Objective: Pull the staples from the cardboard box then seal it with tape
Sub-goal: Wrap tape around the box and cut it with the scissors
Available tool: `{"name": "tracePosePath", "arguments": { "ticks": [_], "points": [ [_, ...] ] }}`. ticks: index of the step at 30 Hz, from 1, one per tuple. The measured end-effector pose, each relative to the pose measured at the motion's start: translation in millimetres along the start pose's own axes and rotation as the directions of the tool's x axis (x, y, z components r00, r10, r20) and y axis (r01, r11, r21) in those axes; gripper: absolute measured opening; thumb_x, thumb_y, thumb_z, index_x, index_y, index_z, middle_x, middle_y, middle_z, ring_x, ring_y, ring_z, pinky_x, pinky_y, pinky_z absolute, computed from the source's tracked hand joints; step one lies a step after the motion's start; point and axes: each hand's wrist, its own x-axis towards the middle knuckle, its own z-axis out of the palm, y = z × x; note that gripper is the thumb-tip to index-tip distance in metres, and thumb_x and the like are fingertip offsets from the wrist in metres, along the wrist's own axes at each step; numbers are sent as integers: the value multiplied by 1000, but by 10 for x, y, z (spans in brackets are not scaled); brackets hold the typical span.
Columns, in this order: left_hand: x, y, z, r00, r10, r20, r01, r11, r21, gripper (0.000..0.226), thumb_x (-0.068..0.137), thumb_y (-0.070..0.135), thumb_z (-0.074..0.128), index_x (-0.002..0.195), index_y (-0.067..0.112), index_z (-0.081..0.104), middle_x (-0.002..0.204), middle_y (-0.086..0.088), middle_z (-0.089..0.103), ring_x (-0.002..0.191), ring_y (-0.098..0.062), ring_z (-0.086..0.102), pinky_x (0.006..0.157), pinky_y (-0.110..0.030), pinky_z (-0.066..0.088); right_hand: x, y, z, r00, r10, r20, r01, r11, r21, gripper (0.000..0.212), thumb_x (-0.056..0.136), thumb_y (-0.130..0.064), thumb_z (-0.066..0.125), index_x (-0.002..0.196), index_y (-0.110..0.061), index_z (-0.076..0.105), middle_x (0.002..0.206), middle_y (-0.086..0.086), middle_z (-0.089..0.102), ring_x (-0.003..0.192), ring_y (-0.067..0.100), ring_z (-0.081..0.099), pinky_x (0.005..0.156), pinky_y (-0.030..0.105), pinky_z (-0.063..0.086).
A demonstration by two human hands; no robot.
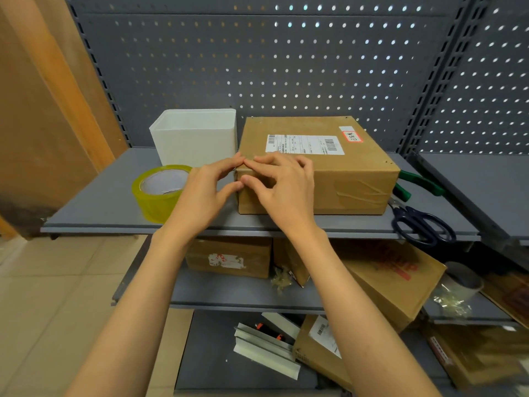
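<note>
Head view: two hands, left hand (200,187) and right hand (282,186), pinch one cardboard box (343,170) (corner)

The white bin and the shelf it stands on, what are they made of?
White bin: probably plastic, matte and slightly translucent, with thin walls and rounded corners. Shelf: looks like painted sheet metal, smooth grey, with a folded front lip.
</note>
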Motion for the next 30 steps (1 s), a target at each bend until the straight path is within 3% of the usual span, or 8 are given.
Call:
{"name": "tracePosePath", "arguments": {
  "ticks": [5,9,11,13,18,22,26,30],
  "points": [
    [-44,41,85,995,-100,-1,96,961,-260,46,92,5,53,137,10,43,139,1,48,128,-7,43,106,-20,34,-39,55,-143,995,-40,88,42,999,-20,40,95,-36,50,131,-21,54,133,-3,56,134,14,36,111,27,14],
    [-39,77,166,948,-274,-163,173,872,-459,39,96,9,47,135,14,45,130,6,50,117,-2,47,90,-2,39,-110,211,-412,946,186,-266,-153,978,139,33,95,-27,51,126,-16,58,129,1,58,131,16,41,112,35,25],
    [-29,89,216,888,-398,-229,218,804,-553,35,96,14,49,131,15,49,130,2,53,117,-6,49,96,-13,42,-132,345,-560,852,317,-416,-258,947,193,30,95,-26,50,122,-17,60,125,-1,59,124,13,44,108,33,30],
    [-12,105,267,841,-509,-184,298,719,-628,34,95,24,50,128,16,52,129,-1,56,119,-11,51,102,-27,41,-145,496,-686,766,453,-457,-369,891,264,31,95,-30,50,124,-19,56,122,-6,54,116,6,42,102,25,30],
    [34,148,390,838,-544,39,413,586,-697,18,95,44,45,93,34,60,107,7,66,102,-6,60,77,-19,46,-221,838,-853,640,718,-275,-583,687,434,43,94,-36,49,134,-17,46,132,-2,48,122,12,43,96,24,33],
    [55,152,458,823,-558,110,445,511,-736,24,89,55,47,97,36,58,99,16,66,90,3,61,65,-13,43,-243,918,-851,598,794,-108,-675,572,467,51,94,-46,45,133,-15,48,133,2,50,119,17,47,98,34,39],
    [65,164,484,815,-561,145,469,491,-735,26,87,59,47,93,35,58,89,20,66,77,10,60,56,-8,41,-229,929,-843,561,827,39,-695,444,566,43,93,-53,39,116,-20,55,102,-7,55,87,6,49,74,28,36],
    [88,167,487,788,-597,154,493,460,-739,38,89,56,46,113,29,56,105,9,64,91,-1,58,64,-16,40,-229,933,-844,555,830,62,-697,423,579,43,93,-53,39,121,-24,53,104,-7,52,88,9,48,79,31,33]
  ]
}}
